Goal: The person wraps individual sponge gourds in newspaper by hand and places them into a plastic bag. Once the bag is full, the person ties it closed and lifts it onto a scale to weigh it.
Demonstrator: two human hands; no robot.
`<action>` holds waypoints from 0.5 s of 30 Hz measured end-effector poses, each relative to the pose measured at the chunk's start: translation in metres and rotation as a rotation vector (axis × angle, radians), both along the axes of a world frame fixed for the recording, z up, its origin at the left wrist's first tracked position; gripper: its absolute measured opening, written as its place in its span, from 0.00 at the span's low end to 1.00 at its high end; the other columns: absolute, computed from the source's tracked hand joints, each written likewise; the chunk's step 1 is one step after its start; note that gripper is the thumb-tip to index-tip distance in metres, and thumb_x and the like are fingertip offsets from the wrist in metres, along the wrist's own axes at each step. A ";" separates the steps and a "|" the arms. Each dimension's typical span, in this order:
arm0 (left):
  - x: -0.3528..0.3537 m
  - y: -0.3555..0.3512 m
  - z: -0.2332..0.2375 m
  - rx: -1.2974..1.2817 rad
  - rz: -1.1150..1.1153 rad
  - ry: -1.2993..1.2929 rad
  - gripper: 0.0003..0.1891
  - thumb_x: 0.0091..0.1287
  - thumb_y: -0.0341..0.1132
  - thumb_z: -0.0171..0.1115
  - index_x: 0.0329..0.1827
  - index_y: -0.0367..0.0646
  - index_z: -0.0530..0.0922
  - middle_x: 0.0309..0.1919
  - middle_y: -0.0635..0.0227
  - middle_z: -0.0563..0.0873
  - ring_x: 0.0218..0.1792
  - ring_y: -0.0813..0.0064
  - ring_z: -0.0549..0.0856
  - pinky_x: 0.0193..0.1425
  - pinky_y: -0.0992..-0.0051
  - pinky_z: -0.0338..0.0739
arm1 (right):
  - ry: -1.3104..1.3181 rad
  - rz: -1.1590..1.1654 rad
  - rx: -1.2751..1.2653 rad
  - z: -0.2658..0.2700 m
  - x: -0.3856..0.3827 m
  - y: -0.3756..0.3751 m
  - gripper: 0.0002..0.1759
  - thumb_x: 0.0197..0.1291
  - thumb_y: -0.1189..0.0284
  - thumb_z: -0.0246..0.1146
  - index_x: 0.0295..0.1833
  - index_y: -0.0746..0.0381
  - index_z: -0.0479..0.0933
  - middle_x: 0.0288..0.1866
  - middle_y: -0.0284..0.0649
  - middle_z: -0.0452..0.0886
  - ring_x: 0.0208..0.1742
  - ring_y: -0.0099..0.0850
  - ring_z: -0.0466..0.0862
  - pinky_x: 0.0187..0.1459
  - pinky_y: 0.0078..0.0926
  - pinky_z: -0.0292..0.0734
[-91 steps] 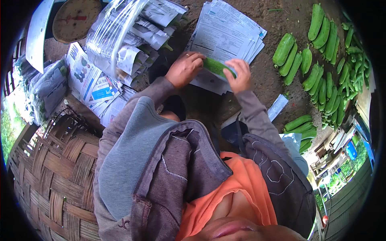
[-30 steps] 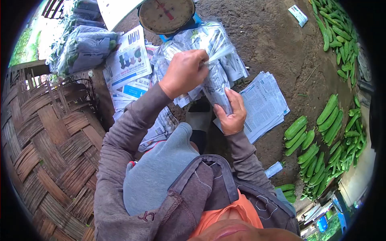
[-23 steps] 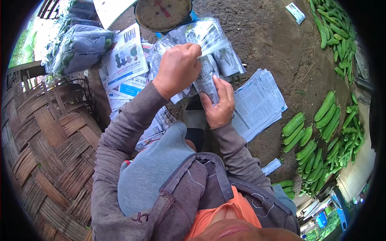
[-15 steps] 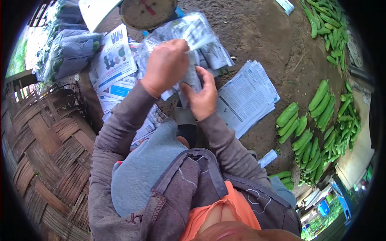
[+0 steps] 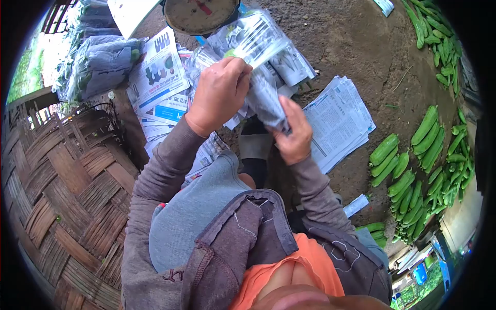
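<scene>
My left hand [image 5: 219, 93] is closed on the edge of a clear plastic bag [image 5: 261, 39], above the loose newspaper. My right hand [image 5: 295, 133] grips the lower end of a newspaper-wrapped roll [image 5: 266, 98], thumb on one side and fingers on the other. The roll slants up toward the plastic, and its upper part passes behind my left hand. A bit of green [image 5: 229, 53] shows at the plastic beside my left knuckles. More newspaper-wrapped bundles [image 5: 292, 67] lie just beyond the hands. What the roll contains is hidden.
A newspaper stack [image 5: 338, 121] lies to the right, and printed sheets [image 5: 160, 72] to the left. Green cucumbers [image 5: 385, 150] lie in groups on the soil. Bagged bundles [image 5: 101, 67] stand at far left near a woven basket [image 5: 67, 206]. A round-topped stool [image 5: 200, 15] stands ahead.
My right hand has moved right and slightly down, along with the lower end of the roll. My left hand stays closed at the plastic. The whole view has shifted a little.
</scene>
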State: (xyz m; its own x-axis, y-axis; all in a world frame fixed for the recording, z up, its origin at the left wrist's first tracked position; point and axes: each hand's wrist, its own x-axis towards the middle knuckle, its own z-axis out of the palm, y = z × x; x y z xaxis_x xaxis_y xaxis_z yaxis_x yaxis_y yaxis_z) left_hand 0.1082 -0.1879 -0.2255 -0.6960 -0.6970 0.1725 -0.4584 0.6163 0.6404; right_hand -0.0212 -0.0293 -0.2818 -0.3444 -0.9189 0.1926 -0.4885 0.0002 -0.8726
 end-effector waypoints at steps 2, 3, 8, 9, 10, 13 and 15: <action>-0.001 0.000 0.003 -0.032 -0.032 -0.022 0.04 0.58 0.24 0.61 0.35 0.35 0.78 0.27 0.56 0.81 0.30 0.58 0.83 0.34 0.66 0.76 | 0.046 0.079 -0.001 0.003 -0.021 -0.020 0.37 0.41 0.80 0.69 0.63 0.64 0.71 0.58 0.50 0.77 0.55 0.48 0.78 0.56 0.38 0.74; -0.001 0.003 0.001 -0.058 -0.019 -0.039 0.03 0.58 0.25 0.61 0.35 0.36 0.78 0.28 0.57 0.81 0.30 0.57 0.83 0.35 0.65 0.75 | 0.053 0.125 0.009 0.006 -0.026 -0.027 0.35 0.46 0.80 0.69 0.64 0.65 0.71 0.58 0.51 0.77 0.58 0.46 0.78 0.57 0.35 0.73; -0.001 0.007 -0.001 -0.125 -0.007 -0.094 0.04 0.57 0.26 0.62 0.35 0.37 0.79 0.30 0.59 0.80 0.32 0.56 0.82 0.35 0.64 0.75 | 0.027 -0.045 0.062 -0.002 0.027 -0.034 0.35 0.45 0.73 0.72 0.63 0.67 0.72 0.53 0.51 0.80 0.54 0.48 0.79 0.55 0.38 0.74; -0.002 0.009 -0.003 -0.152 -0.014 -0.112 0.05 0.57 0.26 0.62 0.36 0.37 0.79 0.30 0.59 0.80 0.32 0.56 0.82 0.36 0.64 0.75 | 0.104 -0.044 0.056 0.003 0.028 -0.041 0.34 0.44 0.72 0.72 0.61 0.68 0.73 0.51 0.50 0.80 0.53 0.48 0.78 0.55 0.38 0.73; -0.002 0.012 -0.003 -0.106 0.011 -0.125 0.05 0.57 0.27 0.62 0.36 0.37 0.79 0.32 0.58 0.80 0.34 0.56 0.82 0.38 0.64 0.76 | 0.180 -0.049 0.052 0.007 0.028 -0.048 0.33 0.44 0.72 0.72 0.59 0.68 0.74 0.49 0.50 0.81 0.53 0.47 0.78 0.55 0.38 0.73; 0.004 0.021 0.000 -0.020 0.077 -0.066 0.10 0.58 0.29 0.63 0.42 0.38 0.78 0.39 0.57 0.80 0.41 0.58 0.81 0.45 0.65 0.76 | 0.456 -0.081 0.021 -0.010 0.021 -0.075 0.31 0.42 0.66 0.73 0.54 0.66 0.77 0.49 0.47 0.80 0.50 0.43 0.76 0.53 0.38 0.72; 0.022 0.025 -0.017 -0.042 0.150 0.113 0.17 0.61 0.30 0.63 0.53 0.39 0.77 0.47 0.58 0.80 0.48 0.63 0.80 0.51 0.68 0.74 | 0.364 0.021 0.073 0.007 0.008 -0.074 0.30 0.42 0.64 0.73 0.52 0.64 0.78 0.49 0.46 0.80 0.50 0.43 0.76 0.53 0.38 0.72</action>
